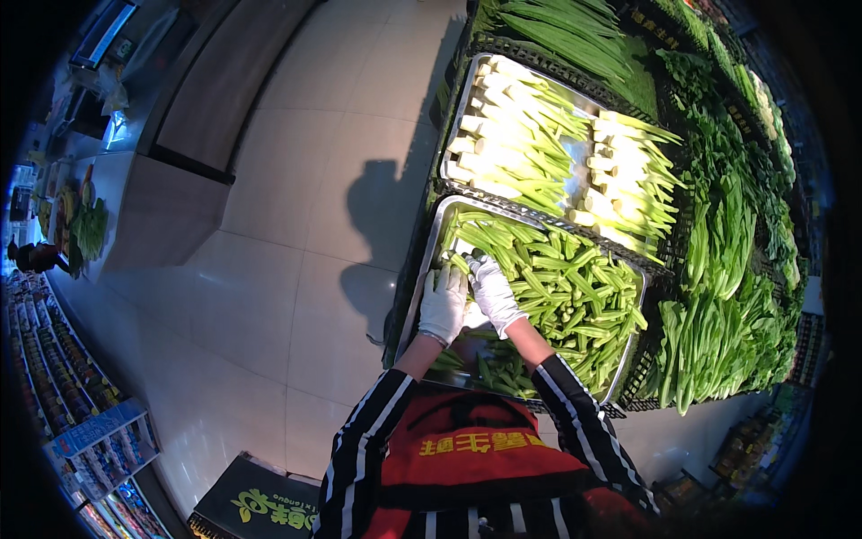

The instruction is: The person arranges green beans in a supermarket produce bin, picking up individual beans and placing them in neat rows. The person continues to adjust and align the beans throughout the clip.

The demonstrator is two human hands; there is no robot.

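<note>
Many green okra pods [572, 283] lie in a shallow metal tray [633, 357]. Over its left part are both my hands, in white gloves. The left hand [443, 303] rests with its fingers stretched against a few okra pods [459, 261] near the tray's left side. Close beside it, my right hand [493, 291] has its fingers curled at the same pods; whether it grips one is hidden. Bare metal shows between and below the hands. Darker okra lies in shadow at the tray's near edge.
Beyond the okra stands a metal tray of pale-stemmed vegetables [512, 135], with long green gourds [572, 34] behind. Leafy greens [714, 323] fill the display to the right. A tiled floor [269, 303] runs along the left. A dark box [262, 502] stands at the lower left, near stocked shelves [60, 364].
</note>
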